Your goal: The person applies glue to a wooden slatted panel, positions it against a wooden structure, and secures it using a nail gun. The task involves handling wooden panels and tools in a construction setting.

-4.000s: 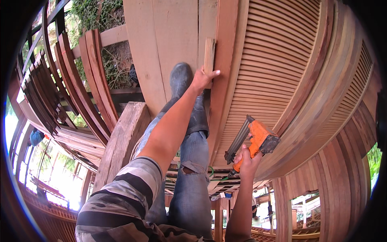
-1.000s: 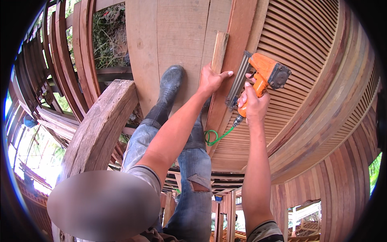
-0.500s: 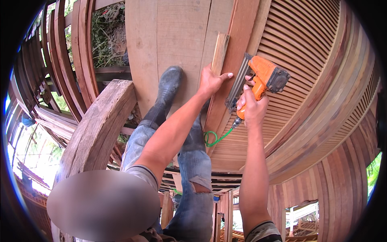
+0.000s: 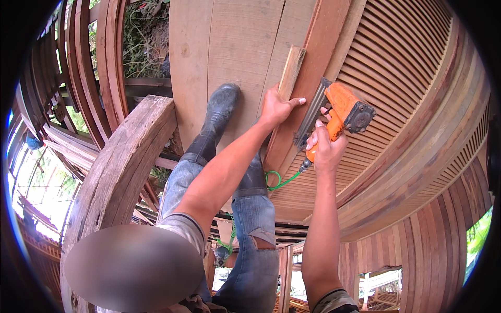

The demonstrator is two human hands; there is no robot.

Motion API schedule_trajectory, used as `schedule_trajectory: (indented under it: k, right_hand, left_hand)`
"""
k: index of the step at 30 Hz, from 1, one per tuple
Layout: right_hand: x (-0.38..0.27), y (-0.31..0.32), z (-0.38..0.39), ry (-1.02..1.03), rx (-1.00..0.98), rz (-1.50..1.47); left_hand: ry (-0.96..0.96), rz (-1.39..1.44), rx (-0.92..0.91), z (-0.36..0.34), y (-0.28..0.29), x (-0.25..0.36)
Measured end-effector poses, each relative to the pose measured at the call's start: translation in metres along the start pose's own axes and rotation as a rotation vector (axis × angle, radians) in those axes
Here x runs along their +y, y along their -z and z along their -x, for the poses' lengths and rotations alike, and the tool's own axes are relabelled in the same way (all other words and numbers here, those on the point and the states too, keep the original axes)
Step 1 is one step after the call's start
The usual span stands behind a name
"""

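Note:
My right hand point(image 4: 329, 147) is wrapped round the handle of an orange nail gun point(image 4: 342, 101) with a grey metal magazine. The gun is over the slatted wooden panel point(image 4: 391, 68), its black end cap facing right. A green air hose point(image 4: 282, 182) runs from the foot of the handle. With my left hand point(image 4: 277, 108) I grip a short wooden strip point(image 4: 292, 68), fingers partly hidden behind it and thumb stretched toward the gun. Beside the strip lies a long reddish board point(image 4: 326, 47), sloping along the panel's left edge.
My dark rubber boot point(image 4: 223, 101) stands on wide pale planks point(image 4: 237, 47). On the left is a thick weathered timber beam point(image 4: 122, 161), with curved upright slats point(image 4: 83, 68) beyond it. Curved brown boards point(image 4: 433, 235) fill the lower right. A blurred oval covers the lower left.
The view has shifted slightly. The nail gun has come down a little and turned slightly, still in my right hand. My left hand keeps hold of the wooden strip.

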State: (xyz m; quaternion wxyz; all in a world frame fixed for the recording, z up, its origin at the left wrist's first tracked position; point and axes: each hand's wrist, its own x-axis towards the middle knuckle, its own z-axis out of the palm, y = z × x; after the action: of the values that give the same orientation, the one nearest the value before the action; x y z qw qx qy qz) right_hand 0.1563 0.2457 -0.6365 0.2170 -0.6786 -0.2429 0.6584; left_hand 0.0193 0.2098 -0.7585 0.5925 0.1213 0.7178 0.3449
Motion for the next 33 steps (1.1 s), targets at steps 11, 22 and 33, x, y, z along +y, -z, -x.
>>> schedule_trajectory:
  k: [11,22,33]
  right_hand:
    - [0.003,-0.002,0.001,-0.013,0.023,0.013]
    - [0.028,0.021,0.067,0.02,0.126,0.008]
    - [0.202,0.146,0.308,-0.428,0.371,0.365]
  left_hand:
    - [-0.049,0.078,0.007,0.001,-0.003,-0.001]
    - [-0.022,-0.049,-0.039,0.003,0.007,-0.003]
    - [0.032,-0.178,0.247,0.042,0.141,0.001]
